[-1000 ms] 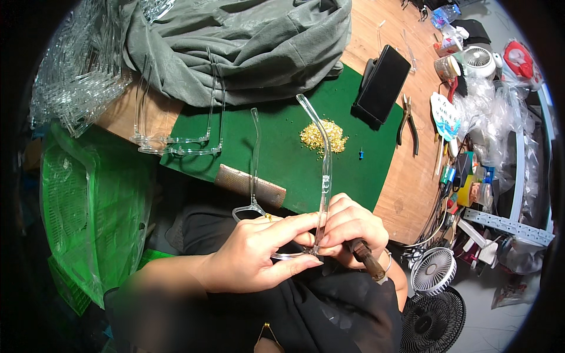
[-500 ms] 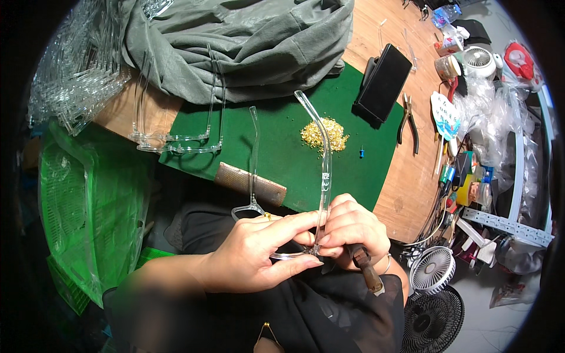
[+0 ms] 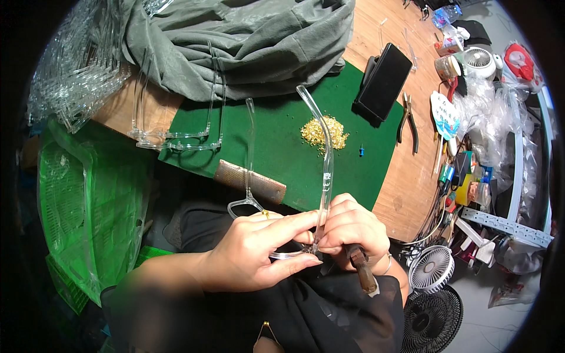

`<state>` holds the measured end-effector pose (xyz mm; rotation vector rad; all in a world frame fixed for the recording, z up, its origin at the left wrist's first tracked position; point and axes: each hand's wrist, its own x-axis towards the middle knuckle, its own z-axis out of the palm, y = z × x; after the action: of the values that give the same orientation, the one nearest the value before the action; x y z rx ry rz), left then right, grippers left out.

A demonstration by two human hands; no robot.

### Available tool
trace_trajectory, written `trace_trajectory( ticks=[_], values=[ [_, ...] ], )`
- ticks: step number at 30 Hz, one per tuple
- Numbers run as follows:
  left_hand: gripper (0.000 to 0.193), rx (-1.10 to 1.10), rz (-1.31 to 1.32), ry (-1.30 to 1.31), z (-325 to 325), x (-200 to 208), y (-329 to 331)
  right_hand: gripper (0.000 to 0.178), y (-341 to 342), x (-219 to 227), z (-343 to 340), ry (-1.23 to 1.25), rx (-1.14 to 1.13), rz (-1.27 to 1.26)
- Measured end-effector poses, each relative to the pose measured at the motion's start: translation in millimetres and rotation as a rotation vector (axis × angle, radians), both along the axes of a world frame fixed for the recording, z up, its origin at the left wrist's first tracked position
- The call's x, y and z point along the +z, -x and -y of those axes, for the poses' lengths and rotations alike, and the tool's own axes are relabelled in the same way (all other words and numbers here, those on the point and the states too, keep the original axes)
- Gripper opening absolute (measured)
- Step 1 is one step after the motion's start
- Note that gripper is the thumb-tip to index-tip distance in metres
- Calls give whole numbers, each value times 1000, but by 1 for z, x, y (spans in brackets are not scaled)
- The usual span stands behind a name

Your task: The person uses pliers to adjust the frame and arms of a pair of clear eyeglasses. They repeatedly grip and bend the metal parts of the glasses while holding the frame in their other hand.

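left hand (image 3: pixel 253 253) – pinches clear glasses (image 3: pixel 321 194) at frame hinge | right hand (image 3: pixel 350 226) – closed on glasses and a brown-handled tool (image 3: pixel 364 273) | glasses at 6 o'clock, arms pointing 12 | green mat (image 3: pixel 282 147) beyond, gold screws (image 3: pixel 322 130) at 1 o'clock

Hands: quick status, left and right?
Left hand: closed on the clear glasses frame.
Right hand: closed on a brown-handled tool, at the frame's hinge.

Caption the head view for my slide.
Both hands, left hand and right hand, hold clear glasses above a green mat.
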<state>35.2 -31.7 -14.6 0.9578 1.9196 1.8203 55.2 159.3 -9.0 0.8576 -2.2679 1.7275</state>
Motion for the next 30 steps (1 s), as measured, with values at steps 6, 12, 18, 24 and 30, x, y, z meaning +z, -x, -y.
trace_trajectory(
  ticks=[6, 12, 18, 24, 30],
  values=[
    [55, -17, 69, -31, 1, -1, -1, 15, -1, -2, -1, 54, 9, 36],
    [55, -8, 17, -18, 1, 0, 0, 14, -1, 0, 1, 61, 7, 61],
    [54, 5, 4, 2, 1, -3, -2, 14, 1, 3, 0, -17, 31, 53],
    [55, 3, 19, -16, 1, 0, -1, 15, -3, -2, 0, 22, 6, -5],
    [55, -17, 32, 1, 2, 1, -1, 16, -4, -4, 1, 57, -1, 7]
  ],
)
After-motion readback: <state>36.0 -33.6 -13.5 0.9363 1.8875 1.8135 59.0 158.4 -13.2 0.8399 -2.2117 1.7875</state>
